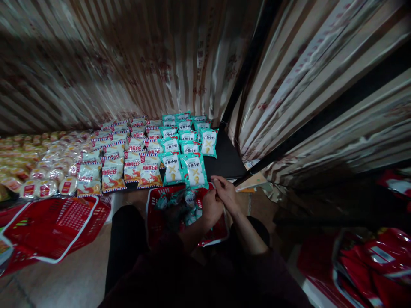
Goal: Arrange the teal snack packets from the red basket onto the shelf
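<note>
My left hand (212,206) is curled closed above the right part of a red basket (150,229). My right hand (227,194) meets it, fingers bent together at the front edge of a black shelf (221,166). Whatever is between the fingers is hidden. Inside the basket lie several teal-and-white snack bags (190,200), partly in shadow and behind my left arm. On the shelf, rows of similar teal snack bags (194,170) lie just beyond my hands, with one bag (208,142) at the right end of the rows.
Red-and-white snack bags (150,173) and round wrapped snacks (48,188) fill the shelf leftward. Another red basket (64,231) is at lower left. Red packages (379,256) lie at lower right. Pleated curtains (144,64) and a dark pole (239,81) stand behind.
</note>
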`<state>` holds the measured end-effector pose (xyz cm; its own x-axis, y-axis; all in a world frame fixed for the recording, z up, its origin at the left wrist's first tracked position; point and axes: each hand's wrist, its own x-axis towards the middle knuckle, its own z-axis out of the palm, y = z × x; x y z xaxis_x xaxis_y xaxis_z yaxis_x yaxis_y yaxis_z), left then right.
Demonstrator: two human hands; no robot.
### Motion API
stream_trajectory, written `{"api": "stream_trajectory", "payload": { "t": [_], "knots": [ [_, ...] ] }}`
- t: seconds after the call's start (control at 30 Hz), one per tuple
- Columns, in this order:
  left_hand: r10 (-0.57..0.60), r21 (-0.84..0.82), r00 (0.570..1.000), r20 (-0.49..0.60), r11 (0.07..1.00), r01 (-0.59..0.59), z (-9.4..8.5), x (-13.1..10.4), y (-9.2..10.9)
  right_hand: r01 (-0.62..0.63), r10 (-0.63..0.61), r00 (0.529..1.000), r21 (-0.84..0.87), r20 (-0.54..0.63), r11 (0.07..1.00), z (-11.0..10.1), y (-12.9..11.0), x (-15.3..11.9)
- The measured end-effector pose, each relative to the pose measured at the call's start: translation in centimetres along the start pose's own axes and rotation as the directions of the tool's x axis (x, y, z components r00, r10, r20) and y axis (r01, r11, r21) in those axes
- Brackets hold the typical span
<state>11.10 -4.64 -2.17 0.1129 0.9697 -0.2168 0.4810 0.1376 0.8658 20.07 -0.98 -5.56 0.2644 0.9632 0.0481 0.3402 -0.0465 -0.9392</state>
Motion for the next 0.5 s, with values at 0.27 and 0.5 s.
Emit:
{"api": "stream_trajectory", "payload": {
  "t": [0.27,0.5],
  "knots": [
    [-0.111,0.052,0.993,0.045,0.993,0.109,-0.6,-2.2,-5.3,-0.063,0.069,0.993,-0.057,0.101,0.996,3.4,3.2,-4.8],
    [-0.15,0.1,0.986,-0.076,0.983,0.157,-1.6,-0.9,-7.2,-0.117,0.117,0.993,-0.02,0.012,0.993,4.0,2.3,-3.4]
  ]
}}
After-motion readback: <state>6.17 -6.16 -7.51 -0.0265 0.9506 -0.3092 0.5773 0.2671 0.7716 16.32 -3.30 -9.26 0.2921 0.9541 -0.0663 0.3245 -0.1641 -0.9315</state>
